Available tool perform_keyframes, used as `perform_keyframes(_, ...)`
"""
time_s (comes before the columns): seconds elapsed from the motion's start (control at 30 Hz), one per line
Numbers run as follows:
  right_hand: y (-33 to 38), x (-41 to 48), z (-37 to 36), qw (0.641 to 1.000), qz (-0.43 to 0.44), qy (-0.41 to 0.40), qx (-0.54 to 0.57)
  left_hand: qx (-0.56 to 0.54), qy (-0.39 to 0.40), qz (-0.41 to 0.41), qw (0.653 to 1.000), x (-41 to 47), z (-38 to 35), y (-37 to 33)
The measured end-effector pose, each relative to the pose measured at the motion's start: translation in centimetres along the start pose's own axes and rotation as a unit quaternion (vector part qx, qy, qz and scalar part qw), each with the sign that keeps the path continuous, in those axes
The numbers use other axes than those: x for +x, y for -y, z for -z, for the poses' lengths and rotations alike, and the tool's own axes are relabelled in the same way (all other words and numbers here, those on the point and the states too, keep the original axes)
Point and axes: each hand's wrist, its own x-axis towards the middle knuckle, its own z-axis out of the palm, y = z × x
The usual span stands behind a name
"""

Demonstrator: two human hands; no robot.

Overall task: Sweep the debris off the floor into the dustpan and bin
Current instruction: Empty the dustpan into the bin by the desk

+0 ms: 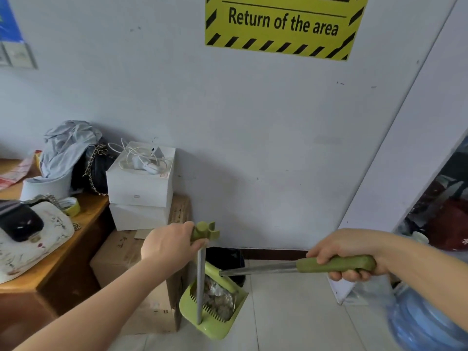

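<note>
Left hand (172, 247), bottom centre of frame, fingers curled tight round the green top of the dustpan (212, 328) pole. Right hand (349, 259), lower right, fist wrapped round the green grip of the broom (336, 264); its metal shaft runs left into the dustpan. The dustpan stands on the floor (291, 312), with debris (220, 297) piled inside, possibly silvery wrappers, too blurry to say. Black bin (225, 259) just behind it, against the wall. Cardboard box (121, 252) beside it, white boxes (139, 188) stacked on top. Cluttered tabletop (93, 202) at left. Yellow sign (278, 24) top centre. Blue water bottle (425, 323) bottom right.
</note>
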Motion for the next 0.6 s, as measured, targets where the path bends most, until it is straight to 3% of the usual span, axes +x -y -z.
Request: perform_keyframes(0.6,-0.3,7.9,12.3,0.996,0.075,0.045,-0.033,0.07,-0.015,0.066,0.995,5.9,-0.5,-7.9)
